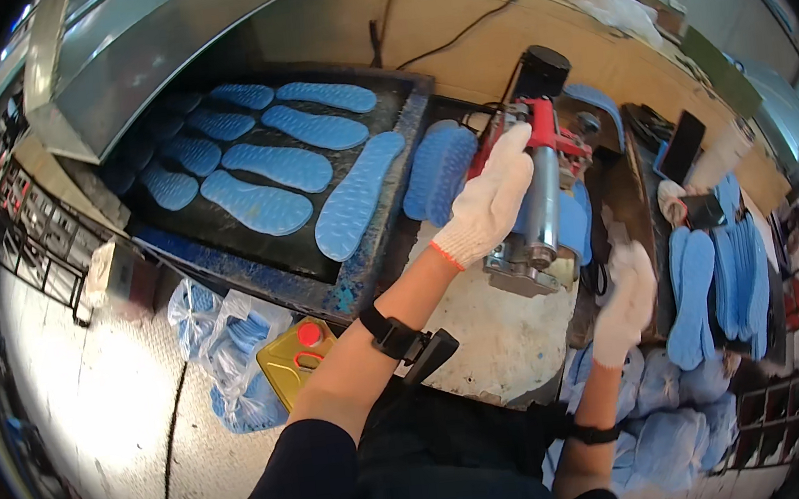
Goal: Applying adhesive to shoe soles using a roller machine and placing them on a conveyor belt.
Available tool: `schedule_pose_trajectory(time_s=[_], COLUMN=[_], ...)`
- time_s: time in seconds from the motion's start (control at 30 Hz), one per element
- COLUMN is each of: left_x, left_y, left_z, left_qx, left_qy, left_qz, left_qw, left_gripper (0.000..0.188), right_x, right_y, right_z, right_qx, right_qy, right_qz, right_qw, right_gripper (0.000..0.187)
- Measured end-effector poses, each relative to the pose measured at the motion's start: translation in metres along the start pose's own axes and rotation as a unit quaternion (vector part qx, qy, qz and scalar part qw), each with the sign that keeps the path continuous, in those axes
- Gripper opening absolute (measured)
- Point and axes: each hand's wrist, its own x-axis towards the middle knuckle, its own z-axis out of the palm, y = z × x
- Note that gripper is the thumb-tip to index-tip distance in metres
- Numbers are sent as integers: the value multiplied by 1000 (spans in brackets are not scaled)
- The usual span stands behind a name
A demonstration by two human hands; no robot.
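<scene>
My left hand (pixel 496 191), in a white knit glove, is at the left side of a small red and silver machine (pixel 541 118) with a metal roller. Its fingers are stretched out along the red frame, and nothing shows in them. Right of the machine is my gloved right hand (pixel 627 299), smeared by motion, so its grip is unclear. Beside my left hand stands a stack of blue insoles (pixel 440 169). Another blue insole (pixel 568 227) shows partly behind the roller. Several textured blue insoles (pixel 360 195) lie spread on the dark tray (pixel 320 277) at left.
A metal hood (pixel 136 63) overhangs the tray. Bundled blue insoles (pixel 692 297) and a phone (pixel 681 147) are at right. Below the bench are bagged insoles (pixel 243 334), a yellow can (pixel 284 359) with a red cap, and more blue bags (pixel 673 445). A cable (pixel 473 22) runs behind.
</scene>
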Motion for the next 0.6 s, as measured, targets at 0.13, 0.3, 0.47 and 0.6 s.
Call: schedule_pose_trajectory(time_s=[0.13, 0.3, 0.47, 0.6], left_x=[-10, -31, -68, -98], left_y=[-43, -77, -81, -75], left_z=[-14, -16, -20, -39], left_qx=[27, -102, -242, -200], left_qy=[-23, -33, -33, -47], left_qz=[0, -91, -186, -353], left_qw=[999, 990, 952, 913], left_gripper=[61, 63, 75, 75], right_x=[-46, -91, -98, -106], right_y=[34, 78, 84, 78], right_z=[-16, 32, 55, 63], right_qx=[85, 3, -266, -302], right_qy=[40, -103, -278, -270], right_qz=[188, 193, -26, -26], right_qw=[978, 976, 923, 914], right_gripper=[31, 33, 39, 39])
